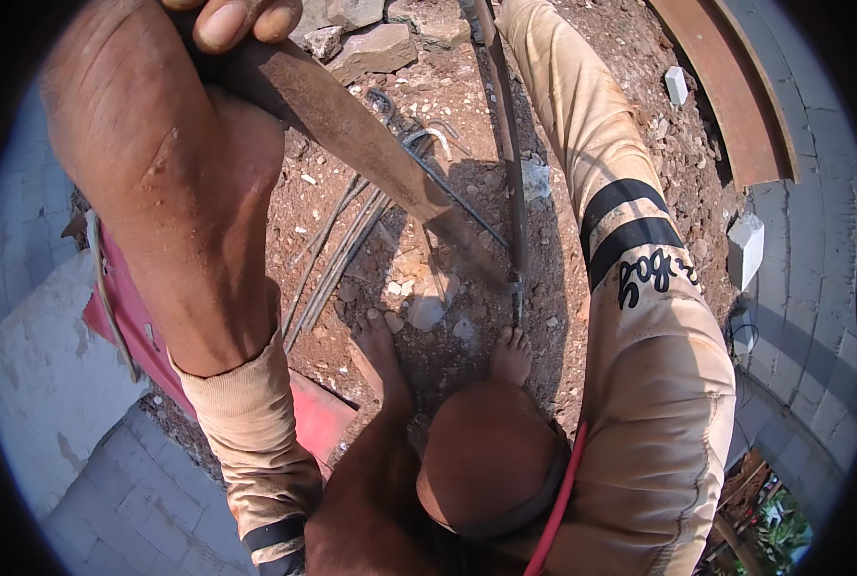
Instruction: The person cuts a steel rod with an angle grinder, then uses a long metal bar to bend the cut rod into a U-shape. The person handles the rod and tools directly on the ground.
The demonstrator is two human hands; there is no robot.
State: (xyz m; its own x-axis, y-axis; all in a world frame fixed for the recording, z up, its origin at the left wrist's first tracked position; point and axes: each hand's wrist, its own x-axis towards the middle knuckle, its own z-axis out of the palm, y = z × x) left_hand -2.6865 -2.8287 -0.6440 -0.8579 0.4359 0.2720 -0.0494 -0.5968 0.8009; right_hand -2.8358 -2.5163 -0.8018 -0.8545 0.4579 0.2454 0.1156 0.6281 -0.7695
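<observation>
My left hand [183, 106] is at the upper left, its fingers closed round the dark end of a long, flat, brown machete-like blade [361, 139]. The blade slants down to the right, and its blurred far end overlaps a thin dark metal bar [507, 134]. I cannot tell whether they touch. This bar runs from the top edge down to just above my right foot. My right arm, in a beige sleeve [630, 240] with black bands, reaches up beside the bar; the hand is beyond the top of the picture.
Several thin metal rods [337, 254] lie on the stony soil left of the bar. My bare feet [510, 355] are close to its lower end. Broken stones [375, 53] lie at the top, a rusty curved channel [736, 86] at the right, and a red sheet [318, 413] at the left.
</observation>
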